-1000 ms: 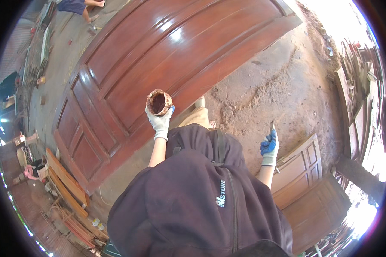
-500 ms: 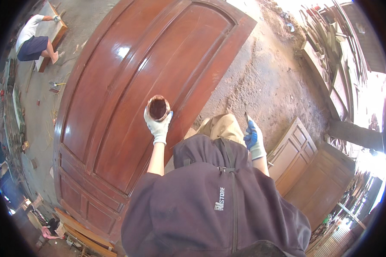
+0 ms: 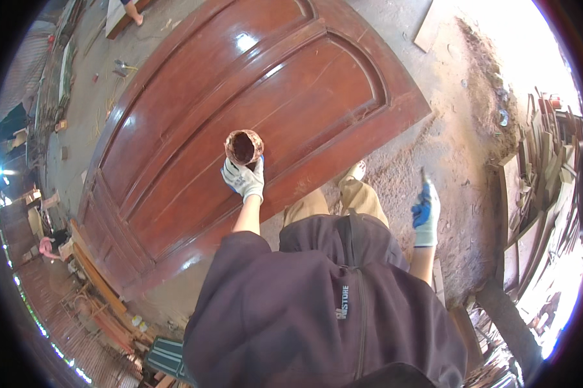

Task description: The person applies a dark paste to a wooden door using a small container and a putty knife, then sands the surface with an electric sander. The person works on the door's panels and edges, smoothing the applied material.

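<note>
My left hand (image 3: 245, 181), in a white glove, is closed around a small round can (image 3: 243, 147). Its outside is smeared, and dark brown matter shows inside. The can is held above a large reddish-brown panelled wooden door (image 3: 298, 90) with a curved edge, which lies in front of me and to the left. Off the door to the right, over the dirt ground, my right hand (image 3: 426, 210) wears a blue and white glove. Its fingers are closed on a thin dark tool (image 3: 424, 174) that sticks out forward; its kind cannot be made out.
A stack of scrap boards (image 3: 543, 174) stands at the right, with a dark beam (image 3: 510, 323) below it. Planks (image 3: 101, 268) lie past the door's left end. Another person's leg (image 3: 134, 11) shows at the upper left beside a wooden slab (image 3: 114, 21).
The view has turned, so the door appears rotated and the scrap stack sits lower. My right hand has moved outward to the right, away from my body. My left hand still holds the can.
</note>
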The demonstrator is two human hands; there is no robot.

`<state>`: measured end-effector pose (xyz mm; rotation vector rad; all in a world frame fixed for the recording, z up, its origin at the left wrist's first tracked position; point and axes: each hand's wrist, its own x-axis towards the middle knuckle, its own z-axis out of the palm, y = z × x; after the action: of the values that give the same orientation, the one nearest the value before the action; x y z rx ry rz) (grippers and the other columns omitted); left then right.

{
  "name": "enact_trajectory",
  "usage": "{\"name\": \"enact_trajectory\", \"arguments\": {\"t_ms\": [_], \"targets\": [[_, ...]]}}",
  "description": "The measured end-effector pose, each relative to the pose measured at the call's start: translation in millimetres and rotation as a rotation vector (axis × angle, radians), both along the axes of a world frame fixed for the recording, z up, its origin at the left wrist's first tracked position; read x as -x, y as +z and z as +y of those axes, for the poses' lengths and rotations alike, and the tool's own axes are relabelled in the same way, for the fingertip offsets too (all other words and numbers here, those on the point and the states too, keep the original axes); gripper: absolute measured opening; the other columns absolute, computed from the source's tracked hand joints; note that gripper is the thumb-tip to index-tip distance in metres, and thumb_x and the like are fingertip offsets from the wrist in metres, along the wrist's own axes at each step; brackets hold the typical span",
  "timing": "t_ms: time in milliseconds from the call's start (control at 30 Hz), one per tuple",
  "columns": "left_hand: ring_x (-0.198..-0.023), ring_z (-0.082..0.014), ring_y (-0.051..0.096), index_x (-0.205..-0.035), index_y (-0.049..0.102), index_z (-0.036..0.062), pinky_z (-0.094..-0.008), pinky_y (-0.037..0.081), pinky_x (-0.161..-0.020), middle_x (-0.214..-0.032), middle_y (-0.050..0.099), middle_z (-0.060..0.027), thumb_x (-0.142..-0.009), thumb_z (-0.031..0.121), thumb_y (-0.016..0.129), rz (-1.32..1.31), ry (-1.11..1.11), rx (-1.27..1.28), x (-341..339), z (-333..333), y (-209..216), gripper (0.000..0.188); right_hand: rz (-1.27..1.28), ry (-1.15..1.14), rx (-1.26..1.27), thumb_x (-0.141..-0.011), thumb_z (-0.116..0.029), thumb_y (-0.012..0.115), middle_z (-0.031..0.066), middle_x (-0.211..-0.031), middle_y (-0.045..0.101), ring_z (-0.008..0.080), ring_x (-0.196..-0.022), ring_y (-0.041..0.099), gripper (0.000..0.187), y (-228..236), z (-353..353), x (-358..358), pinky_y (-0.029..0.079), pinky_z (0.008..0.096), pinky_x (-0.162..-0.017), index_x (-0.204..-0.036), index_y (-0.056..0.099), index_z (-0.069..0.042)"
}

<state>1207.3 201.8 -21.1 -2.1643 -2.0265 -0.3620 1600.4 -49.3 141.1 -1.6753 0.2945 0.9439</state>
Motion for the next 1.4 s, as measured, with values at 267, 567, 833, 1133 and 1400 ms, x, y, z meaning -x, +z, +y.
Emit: {"name": "enact_trajectory", "arguments": {"t_ms": [267, 567, 833, 1133, 1400], "targets": [[-0.134, -0.0466, 0.035, -0.144, 0.031, -0.0062, -0.0535, 0.028, -0.114, -0.143, 0.038, -0.0316, -0.076, 0.055, 0.075, 0.079, 0.085, 0.221, -7.1, -1.3, -13.0, 0.102, -0.106, 0.068, 0.223, -0.1, -0.029, 0.056, -0.0072, -0.078, 0.043, 0.0008, -0.053, 0.03, 0.037, -30.9, 30.6, -55.7, 0.028, 0.0168, -0.044, -0.133, 0.064, -0.013], [-0.138, -0.0284, 0.041, -0.149, 0.033, 0.0, -0.0361, 0.033, -0.117, -0.149, 0.042, -0.0148, -0.062, 0.032, 0.084, -0.007, 0.007, 0.221, 1.8, 16.6, -16.8, 0.106, -0.238, 0.354, 0.028, -0.1, -0.013, 0.059, -0.0046, -0.108, 0.066, -0.0018, -0.062, 0.041, 0.03, -63.8, 91.3, -66.3, 0.035, 0.0149, -0.053, -0.129, 0.066, -0.007], [-0.143, -0.0295, 0.032, -0.152, 0.03, 0.0058, -0.0361, 0.025, -0.12, -0.155, 0.036, -0.0118, -0.069, 0.046, 0.074, -0.222, 0.156, 0.521, 2.1, 13.3, -11.5, 0.102, -0.244, 0.45, 0.113, -0.101, -0.014, 0.058, -0.0046, -0.111, 0.066, -0.0016, -0.061, 0.039, 0.032, -48.8, 133.3, -59.0, 0.032, 0.0154, -0.052, -0.131, 0.064, -0.004], [-0.122, -0.0341, 0.044, -0.132, 0.048, 0.0116, -0.0559, 0.027, -0.112, -0.127, 0.048, -0.012, -0.06, 0.051, 0.078, -0.099, 0.084, 0.517, -7.1, 35.0, 47.3, 0.088, -0.183, 0.731, -0.015, -0.101, -0.018, 0.058, -0.0021, -0.117, 0.066, -0.0008, -0.068, 0.044, 0.036, -46.7, 176.7, -21.3, 0.033, 0.0157, -0.053, -0.133, 0.061, -0.002], [-0.128, -0.0347, 0.039, -0.137, 0.048, 0.0114, -0.0562, 0.023, -0.118, -0.135, 0.045, -0.0111, -0.059, 0.062, 0.076, -0.142, 0.03, 0.317, 7.7, 18.7, 34.2, 0.097, -0.188, 0.94, -0.087, -0.103, -0.026, 0.054, -0.0103, -0.071, 0.034, 0.0001, -0.052, 0.025, 0.04, -44.3, 258.8, 65.6, 0.021, 0.0166, -0.044, -0.14, 0.058, -0.011]]}}
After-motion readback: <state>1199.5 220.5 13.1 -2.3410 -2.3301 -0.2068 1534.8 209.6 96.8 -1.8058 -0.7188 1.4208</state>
